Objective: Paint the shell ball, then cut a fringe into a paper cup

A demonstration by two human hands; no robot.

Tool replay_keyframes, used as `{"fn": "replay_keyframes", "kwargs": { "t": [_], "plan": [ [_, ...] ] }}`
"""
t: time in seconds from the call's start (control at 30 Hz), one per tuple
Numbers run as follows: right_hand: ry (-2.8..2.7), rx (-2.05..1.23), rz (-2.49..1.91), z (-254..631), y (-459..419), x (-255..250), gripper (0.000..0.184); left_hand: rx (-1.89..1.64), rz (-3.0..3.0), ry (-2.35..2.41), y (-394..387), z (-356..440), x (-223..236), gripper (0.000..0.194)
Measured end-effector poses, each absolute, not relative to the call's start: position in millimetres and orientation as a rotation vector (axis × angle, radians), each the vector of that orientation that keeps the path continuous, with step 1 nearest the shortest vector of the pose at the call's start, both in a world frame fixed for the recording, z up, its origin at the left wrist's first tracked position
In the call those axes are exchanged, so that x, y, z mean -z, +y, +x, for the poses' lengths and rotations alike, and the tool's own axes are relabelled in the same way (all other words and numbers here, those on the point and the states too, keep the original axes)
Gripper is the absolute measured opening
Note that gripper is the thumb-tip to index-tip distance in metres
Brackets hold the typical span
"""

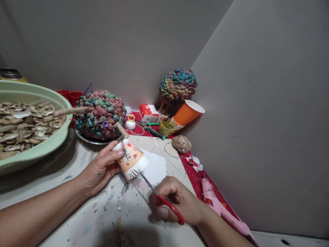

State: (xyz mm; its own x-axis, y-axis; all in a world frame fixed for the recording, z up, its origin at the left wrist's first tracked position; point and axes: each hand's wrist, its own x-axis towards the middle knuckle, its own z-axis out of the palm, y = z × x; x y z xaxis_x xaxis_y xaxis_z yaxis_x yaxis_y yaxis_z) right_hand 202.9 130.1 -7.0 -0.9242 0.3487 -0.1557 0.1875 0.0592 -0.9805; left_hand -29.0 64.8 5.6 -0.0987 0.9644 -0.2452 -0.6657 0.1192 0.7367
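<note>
Two bare hands meet over a pale, paint-spotted board (102, 216). Closed around the patterned paper cup (131, 157), the left hand (102, 166) has its thumb on the printed side and its fingers curled behind. The cup lies mostly beyond that grip, out to the right of the thumb, tilted so that its snipped strips (132, 173) face down towards the near side. The right hand (178, 199) is wrapped around the red handles of the scissors (168, 206) — the tips reach the cut edge, though how far the blades are spread I cannot tell.

Behind the left hand, a knobbly multicoloured ball (101, 115) sits in a metal dish (89, 140); a green basket (52, 144) of shells (25, 125) stands at the left. Farther back, an orange cup (185, 115) leans near another knobbly ball (178, 85) — with twine (181, 144) in front. A pink glue gun (221, 206) lies on red cloth (193, 183), beyond the right hand.
</note>
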Motion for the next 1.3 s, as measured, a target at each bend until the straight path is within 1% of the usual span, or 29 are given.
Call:
{"fn": "replay_keyframes", "kwargs": {
  "t": [0.17, 0.47, 0.7, 1.0, 1.3],
  "plan": [
    [-2.194, -2.004, -0.553, 202.9, 130.4, 7.1, 0.058, -1.443, 0.444, 0.872, 65.4, -28.3, -5.9, 0.037],
    [-2.165, -2.034, -0.566, 203.2, 129.9, 7.0, 0.059, -1.44, 0.454, 0.866, 64.6, -28.9, -4.4, 0.034],
    [-2.185, -2.028, -0.583, 202.9, 129.9, 5.2, 0.061, -1.43, 0.474, 0.893, 65.0, -28.9, -4.8, 0.037],
    [-2.158, -2.018, -0.553, 203.1, 129.6, 6.7, 0.059, -1.445, 0.482, 0.828, 65.3, -29.4, -4.5, 0.031],
    [-2.146, -2.015, -0.547, 207.3, 131.5, 11.3, 0.061, -1.448, 0.485, 0.835, 65.3, -30.4, -5.1, 0.032]
  ]
}}
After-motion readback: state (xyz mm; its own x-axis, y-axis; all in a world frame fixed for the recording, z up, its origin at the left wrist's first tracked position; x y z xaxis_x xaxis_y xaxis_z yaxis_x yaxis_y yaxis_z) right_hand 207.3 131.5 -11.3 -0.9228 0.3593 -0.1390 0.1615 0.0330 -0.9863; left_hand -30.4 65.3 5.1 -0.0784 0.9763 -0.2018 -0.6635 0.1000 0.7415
